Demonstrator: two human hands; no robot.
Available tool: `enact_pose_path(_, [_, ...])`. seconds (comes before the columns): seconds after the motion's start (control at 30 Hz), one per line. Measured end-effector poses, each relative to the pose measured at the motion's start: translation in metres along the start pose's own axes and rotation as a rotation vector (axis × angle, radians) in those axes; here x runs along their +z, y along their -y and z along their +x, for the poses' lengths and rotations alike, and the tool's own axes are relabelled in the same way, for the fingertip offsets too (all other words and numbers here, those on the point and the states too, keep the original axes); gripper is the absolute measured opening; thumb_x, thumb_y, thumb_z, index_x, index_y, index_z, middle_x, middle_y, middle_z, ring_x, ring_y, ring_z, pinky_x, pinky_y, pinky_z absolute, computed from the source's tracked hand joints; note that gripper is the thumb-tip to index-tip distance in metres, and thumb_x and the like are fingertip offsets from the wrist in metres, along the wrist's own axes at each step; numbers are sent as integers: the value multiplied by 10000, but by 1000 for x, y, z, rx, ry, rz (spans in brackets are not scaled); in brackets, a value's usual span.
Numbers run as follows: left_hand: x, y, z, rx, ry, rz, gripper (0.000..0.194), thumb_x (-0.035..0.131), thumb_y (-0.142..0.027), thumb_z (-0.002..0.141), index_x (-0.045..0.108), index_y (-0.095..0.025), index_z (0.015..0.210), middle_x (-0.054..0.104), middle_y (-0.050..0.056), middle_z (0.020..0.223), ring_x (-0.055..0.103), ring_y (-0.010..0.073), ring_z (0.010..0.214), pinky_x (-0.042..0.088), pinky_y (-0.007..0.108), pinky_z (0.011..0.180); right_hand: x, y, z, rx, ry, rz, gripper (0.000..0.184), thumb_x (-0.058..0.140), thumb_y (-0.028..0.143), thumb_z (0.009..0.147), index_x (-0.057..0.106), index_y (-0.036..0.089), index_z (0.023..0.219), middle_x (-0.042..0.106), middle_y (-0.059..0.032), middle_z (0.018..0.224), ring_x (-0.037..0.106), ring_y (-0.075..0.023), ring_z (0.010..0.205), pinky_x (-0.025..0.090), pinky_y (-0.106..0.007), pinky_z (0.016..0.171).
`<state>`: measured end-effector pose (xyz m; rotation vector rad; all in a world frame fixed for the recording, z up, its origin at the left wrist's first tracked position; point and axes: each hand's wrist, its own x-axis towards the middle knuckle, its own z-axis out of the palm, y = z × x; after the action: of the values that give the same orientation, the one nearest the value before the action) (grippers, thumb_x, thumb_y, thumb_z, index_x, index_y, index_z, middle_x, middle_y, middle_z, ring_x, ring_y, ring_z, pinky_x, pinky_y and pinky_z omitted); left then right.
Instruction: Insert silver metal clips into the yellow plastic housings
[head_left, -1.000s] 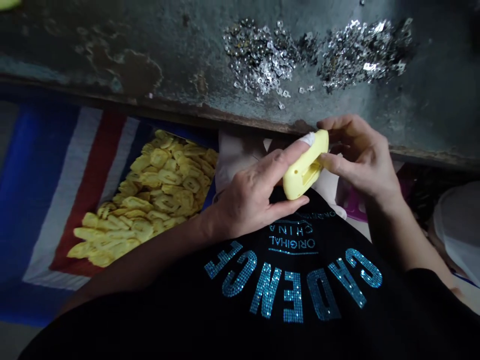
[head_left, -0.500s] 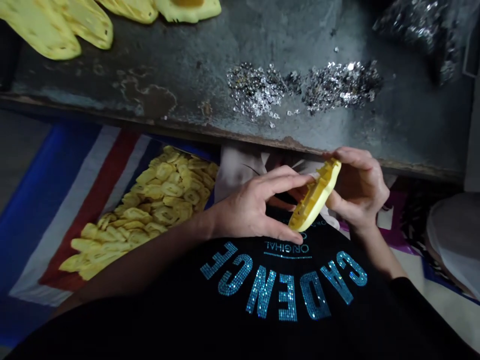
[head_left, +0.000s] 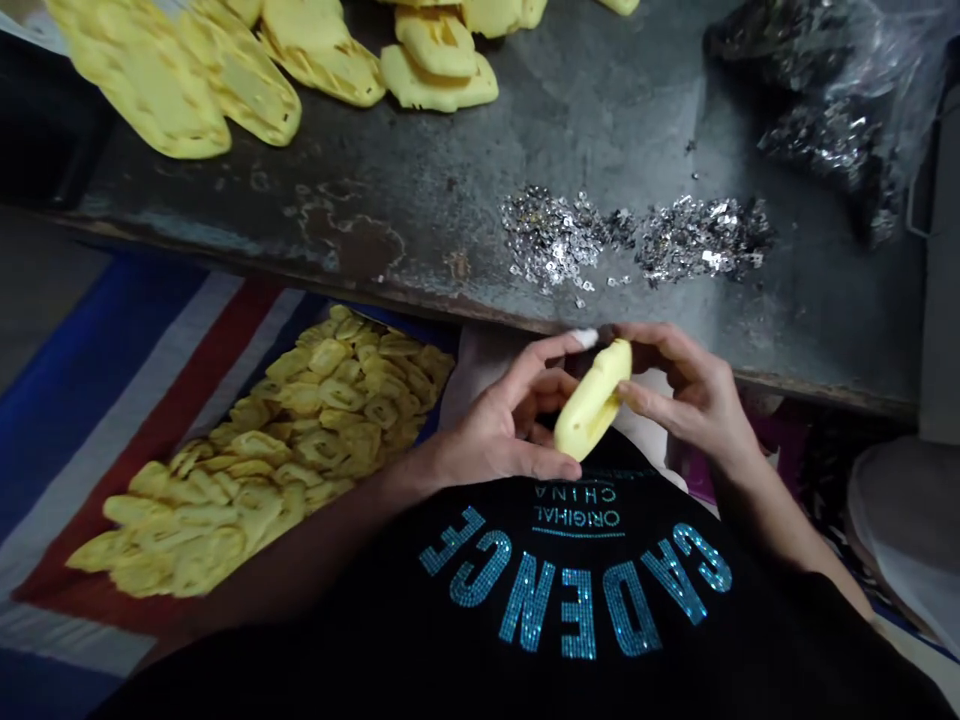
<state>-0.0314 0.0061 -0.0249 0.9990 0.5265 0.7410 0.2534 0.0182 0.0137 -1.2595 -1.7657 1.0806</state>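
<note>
A pale yellow moulded plastic piece [head_left: 594,402], oblong with rounded ends, is held tilted between both hands in front of the black shirt. My left hand [head_left: 517,415] grips its lower end, the thumb beneath and the fingers behind; a white wrap covers one fingertip. At its upper end, my right hand [head_left: 682,390] pinches it between thumb and fingers. The piece's outer side faces me, so its hollow inside is hidden. Just beyond the hands, small shiny metal clips [head_left: 559,240] lie in a loose pile on the dark metal table [head_left: 420,190].
Larger yellow plastic shells [head_left: 172,90] lie at the table's back left. A clear bag of metal pieces [head_left: 825,130] sits at the back right. Below left, many yellow pieces [head_left: 322,400] fill a striped sack [head_left: 150,400]. The table's worn front edge runs close to my hands.
Both hands have shifted slightly left with the yellow piece, turning it so its outer side shows instead of its hollow inside. The camera view has also shifted, showing more of the table's back.
</note>
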Motion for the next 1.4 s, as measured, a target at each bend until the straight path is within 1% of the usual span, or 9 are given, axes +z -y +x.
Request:
enact_pose_path(0.1, [-17, 4, -17, -36, -13, -62, 1005, 1026, -306, 888, 572, -662, 1711, 757, 5, 1666, 850, 343, 1330, 809, 419, 893, 9, 3, 17, 63, 105, 68, 624, 1001, 533, 951, 804, 306, 1498, 878, -86, 1406, 845, -275, 1176, 703, -458, 1046])
enact_pose_path(0.2, [-28, 5, -31, -26, -47, -165, 662, 939, -280, 966, 776, -593, 1526, 743, -17, 1701, 870, 360, 1322, 831, 446, 882, 6, -1, 29, 85, 174, 147, 672, 1019, 560, 925, 801, 321, 1514, 886, -76, 1419, 852, -282, 1246, 708, -445, 1064])
enact_pose_path(0.27, [-31, 5, -36, -19, -71, -257, 576, 916, -248, 983, 820, -534, 1474, 804, -4, 1595, 901, 330, 1237, 830, 419, 862, -7, -12, 38, 29, 13, 33, 501, 966, 547, 976, 849, 327, 1411, 895, -58, 1335, 845, -272, 1180, 701, -451, 1030])
enact_pose_path(0.4, [-31, 6, -35, -74, -109, -437, 474, 894, -240, 1020, 830, -440, 1444, 856, 4, 1452, 915, 288, 1179, 819, 375, 854, -36, -46, 56, -112, -372, -608, 168, 816, 388, 1073, 907, 326, 1200, 855, -69, 1175, 770, -317, 1148, 621, -546, 1049])
enact_pose_path(0.5, [-31, 9, -29, -44, -96, -518, 463, 923, -287, 1008, 817, -386, 1447, 856, 16, 1438, 914, 306, 1186, 819, 366, 809, -41, -64, 59, -135, -291, -865, 301, 838, 373, 1047, 877, 330, 1342, 822, -102, 1289, 719, -374, 1216, 577, -611, 1070])
enact_pose_path(0.6, [-31, 11, -25, -2, -124, -496, 493, 966, -370, 975, 803, -369, 1441, 829, 33, 1481, 907, 334, 1199, 814, 350, 752, -41, -67, 51, -187, -216, -885, 210, 817, 386, 1077, 873, 328, 1272, 806, -93, 1291, 694, -357, 1203, 548, -578, 1047])
enact_pose_path(0.77, [-27, 6, -18, -48, -166, -445, 543, 1007, -439, 940, 784, -352, 1428, 824, 51, 1455, 906, 334, 1167, 808, 339, 740, -53, -65, 45, -189, -340, -866, 97, 759, 372, 1110, 843, 335, 1141, 796, -53, 1189, 674, -329, 1156, 501, -547, 1030])
enact_pose_path(1.07, [-17, -3, -10, -59, -219, -399, 520, 1001, -324, 907, 797, -328, 1385, 815, 50, 1386, 914, 310, 1078, 805, 356, 702, -34, -75, 90, -232, -167, -928, 159, 719, 371, 1141, 793, 345, 1279, 754, -75, 1271, 627, -347, 1216, 499, -569, 1039])
enact_pose_path(1.4, [-20, 1, -8, -42, -196, -389, 518, 950, -384, 970, 797, -316, 1460, 761, 62, 1542, 901, 316, 1110, 804, 333, 718, -46, -64, 13, -372, -300, -872, 51, 800, 316, 1131, 821, 361, 1144, 858, 8, 1128, 702, -288, 1139, 443, -501, 984])
